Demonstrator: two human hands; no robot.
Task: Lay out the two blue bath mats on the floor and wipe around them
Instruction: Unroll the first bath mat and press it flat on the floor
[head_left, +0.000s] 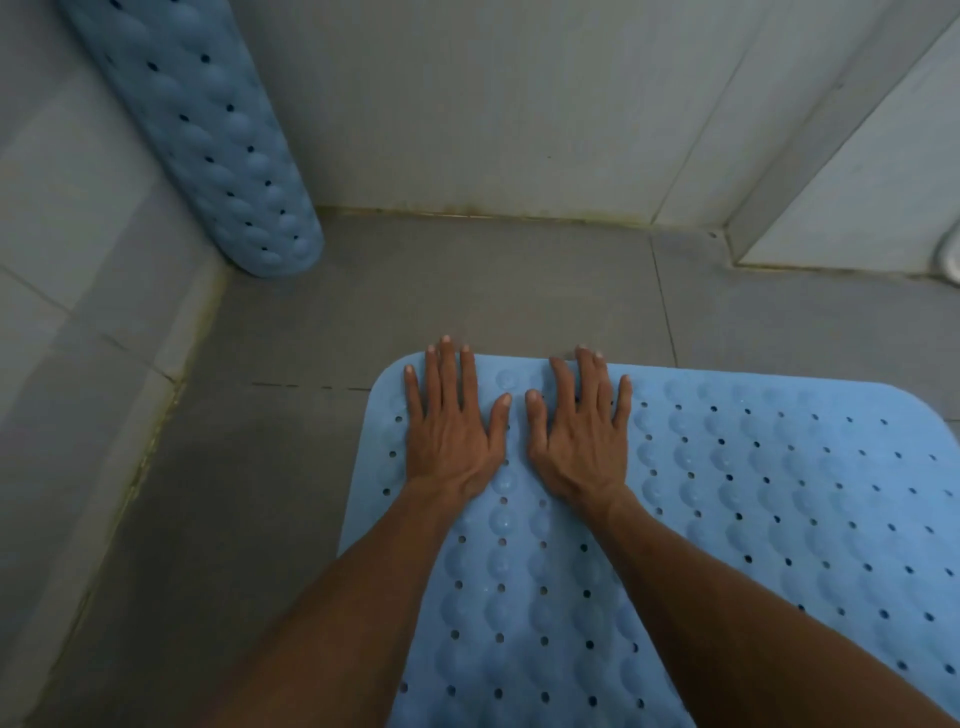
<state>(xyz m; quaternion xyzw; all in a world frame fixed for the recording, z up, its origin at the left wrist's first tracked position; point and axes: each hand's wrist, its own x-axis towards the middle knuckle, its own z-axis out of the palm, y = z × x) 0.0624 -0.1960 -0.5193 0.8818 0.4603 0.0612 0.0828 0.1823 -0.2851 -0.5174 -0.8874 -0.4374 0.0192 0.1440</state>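
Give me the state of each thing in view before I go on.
Flat bath mat: spread on the floor, both hands on it.
Second bath mat: rolled, leaning in the wall corner.
Left hand: open, palm down.
Right hand: open, palm down.
Floor: grey tiles, grimy grout.

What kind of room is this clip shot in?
Most likely a bathroom or shower area. Grey tiled floor meets tiled walls with stained grout at the joint, and two blue perforated bath mats are present: one flat mat under both hands, one rolled mat leaning in the corner.
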